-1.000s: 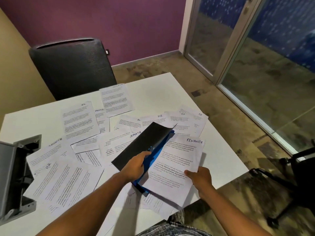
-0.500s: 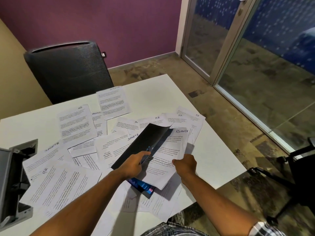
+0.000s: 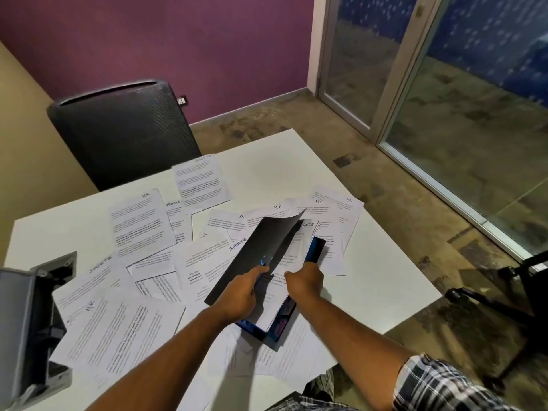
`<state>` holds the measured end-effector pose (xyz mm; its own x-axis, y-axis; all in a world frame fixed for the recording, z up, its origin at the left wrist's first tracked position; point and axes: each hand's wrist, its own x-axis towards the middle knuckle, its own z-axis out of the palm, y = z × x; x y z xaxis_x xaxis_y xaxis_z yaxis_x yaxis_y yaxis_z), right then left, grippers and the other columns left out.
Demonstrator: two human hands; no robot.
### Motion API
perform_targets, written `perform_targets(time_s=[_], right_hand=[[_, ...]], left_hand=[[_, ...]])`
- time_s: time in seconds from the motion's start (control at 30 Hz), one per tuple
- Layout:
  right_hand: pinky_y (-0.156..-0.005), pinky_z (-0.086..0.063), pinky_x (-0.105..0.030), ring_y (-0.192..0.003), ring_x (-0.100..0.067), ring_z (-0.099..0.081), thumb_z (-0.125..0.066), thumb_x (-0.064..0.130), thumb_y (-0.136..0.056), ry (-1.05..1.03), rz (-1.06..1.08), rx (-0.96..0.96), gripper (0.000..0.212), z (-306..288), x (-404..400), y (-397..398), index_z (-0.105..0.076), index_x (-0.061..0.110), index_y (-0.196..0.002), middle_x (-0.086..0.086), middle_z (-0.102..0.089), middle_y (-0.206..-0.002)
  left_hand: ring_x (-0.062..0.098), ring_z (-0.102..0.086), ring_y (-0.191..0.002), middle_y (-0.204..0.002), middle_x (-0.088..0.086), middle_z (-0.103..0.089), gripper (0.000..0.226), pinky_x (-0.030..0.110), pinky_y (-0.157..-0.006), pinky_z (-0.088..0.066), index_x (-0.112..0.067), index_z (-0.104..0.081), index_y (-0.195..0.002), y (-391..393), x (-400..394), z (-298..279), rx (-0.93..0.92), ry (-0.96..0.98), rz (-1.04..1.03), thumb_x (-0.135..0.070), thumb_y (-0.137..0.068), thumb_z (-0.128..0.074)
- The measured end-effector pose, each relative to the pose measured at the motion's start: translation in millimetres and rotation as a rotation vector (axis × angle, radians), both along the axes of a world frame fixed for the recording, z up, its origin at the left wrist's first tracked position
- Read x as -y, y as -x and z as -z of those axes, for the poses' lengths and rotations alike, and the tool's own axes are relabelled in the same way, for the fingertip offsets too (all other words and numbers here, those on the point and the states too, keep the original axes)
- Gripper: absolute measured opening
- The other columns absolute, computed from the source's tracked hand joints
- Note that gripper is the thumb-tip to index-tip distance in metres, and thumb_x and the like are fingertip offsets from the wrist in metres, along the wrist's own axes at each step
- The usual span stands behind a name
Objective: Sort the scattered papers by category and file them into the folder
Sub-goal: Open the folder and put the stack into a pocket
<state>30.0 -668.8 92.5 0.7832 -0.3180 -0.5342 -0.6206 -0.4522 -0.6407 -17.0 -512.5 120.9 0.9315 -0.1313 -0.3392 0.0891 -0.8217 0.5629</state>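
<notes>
Hands meet at the frame's centre over a blue folder with a dark flap (image 3: 315, 250), lying open on the white table (image 3: 385, 280). The left hand (image 3: 240, 295) curls its fingers round the raised dark flap, holding it up. The right hand (image 3: 305, 284) grips a white printed sheet (image 3: 292, 256) whose handwritten heading shows only "ANCE"; that sheet sits partly inside the folder, between flap and blue back cover. Around it, loose white printed papers (image 3: 124, 324) overlap across the table, headed by hand "HR", "SPORTS" and "ADMI". At lower left stands a grey open box (image 3: 20, 336). Beyond the table, upper left, stands a black mesh office chair (image 3: 124, 132).
</notes>
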Motion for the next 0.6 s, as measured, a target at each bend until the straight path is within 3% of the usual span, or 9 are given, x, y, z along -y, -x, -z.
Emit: perform_targets(time_s=[0.17,0.37,0.6], right_hand=[[-0.096,-0.054,-0.042,-0.121,-0.04,-0.062,-0.069,0.011,-0.092,0.062,-0.054,0.016,0.045,-4.3,-15.1,-4.0,-0.059,0.0,-0.133,-0.021,-0.062,-0.136],[-0.078,-0.052,-0.031,-0.111,-0.034,-0.067,-0.072,0.015,-0.091,0.075,-0.102,-0.034,0.039,-16.1,-19.7,-13.9,-0.064,0.004,-0.127,-0.016,-0.068,-0.126],[-0.091,-0.057,-0.039,-0.117,-0.036,-0.065,-0.074,0.01,-0.09,0.052,-0.007,-0.149,0.049,-1.0,-19.1,-19.7,-0.056,0.003,-0.134,-0.019,-0.065,-0.133]], left_hand=[[0.024,-0.063,-0.111,-0.132,0.007,-0.062,0.065,0.036,-0.098,-0.053,-0.025,-0.036,-0.149,6.0,4.5,2.1,-0.031,0.014,-0.002,0.005,-0.093,-0.05],[0.023,-0.061,-0.119,-0.133,0.004,-0.062,0.068,0.039,-0.1,-0.052,-0.021,-0.037,-0.148,8.8,7.8,9.1,-0.021,0.04,0.026,0.001,-0.089,-0.061],[0.022,-0.055,-0.128,-0.142,0.001,-0.055,0.067,0.04,-0.11,-0.044,-0.023,-0.037,-0.149,10.0,9.5,9.4,-0.008,0.049,-0.056,-0.001,-0.091,-0.063]])
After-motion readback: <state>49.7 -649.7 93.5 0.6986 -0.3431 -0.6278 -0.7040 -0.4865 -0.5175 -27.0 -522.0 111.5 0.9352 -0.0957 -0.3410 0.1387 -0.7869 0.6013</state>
